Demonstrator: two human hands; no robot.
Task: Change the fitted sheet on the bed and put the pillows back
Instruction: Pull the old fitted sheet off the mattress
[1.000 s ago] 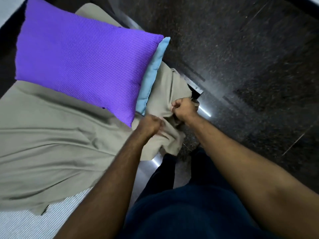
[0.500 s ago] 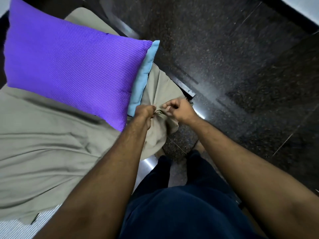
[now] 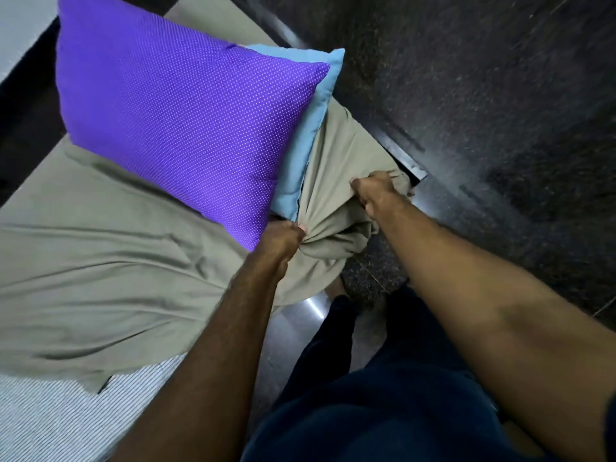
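A beige fitted sheet [image 3: 100, 261] lies wrinkled over the bed, its corner bunched at the bed's near right corner. My left hand [image 3: 281, 236] grips a gathered fold of that corner. My right hand [image 3: 376, 191] grips the sheet's edge a little farther right, beside the bed frame's dark corner [image 3: 408, 161]. A purple dotted pillow [image 3: 186, 128] lies on the sheet, on top of a light blue pillow [image 3: 308, 128] whose edge shows on the right. Striped grey mattress fabric [image 3: 50, 418] is bare at the lower left.
Dark speckled stone floor [image 3: 483, 95] fills the right side. My legs in dark trousers [image 3: 366, 395] stand against the bed's side. A pale wall [image 3: 20, 28] shows at the top left.
My hands have moved apart while holding the sheet corner: the right one has gone toward the frame's corner and the left stays by the purple pillow. The view has shifted slightly.
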